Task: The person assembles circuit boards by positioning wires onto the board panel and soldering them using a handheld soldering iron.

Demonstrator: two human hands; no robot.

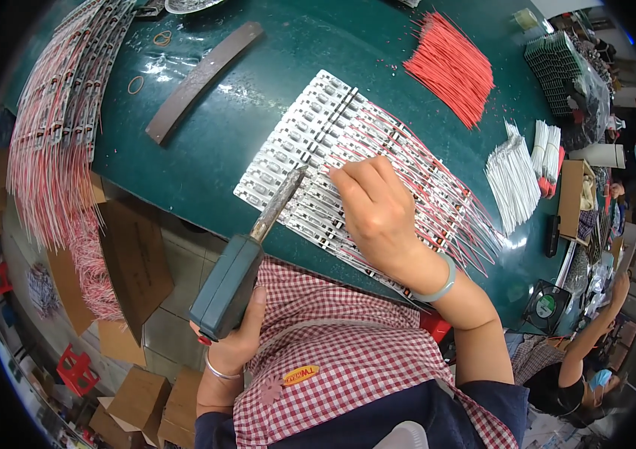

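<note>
My left hand (236,337) is wrapped round the handle of a dark green gun-shaped soldering iron (230,280). Its dull metal tip points up and to the right, over a panel of white circuit boards (288,142) lying slanted on the table. My right hand (379,213) is closed in a pinch above the middle of the panel, close to the tip. A bit of red wire (329,168) shows at its fingertips, though most of it is hidden. Red and white wires (438,187) trail from the boards towards the right, partly under my right wrist.
Bundles of red wires (453,71) and white wires (512,179) lie on the green table (273,52). A curved brown bar (202,82) rests at left. Wired boards (63,112) hang over the left edge above a carton (135,262). A small fan (548,305) stands at right; beyond it sits another person (569,374).
</note>
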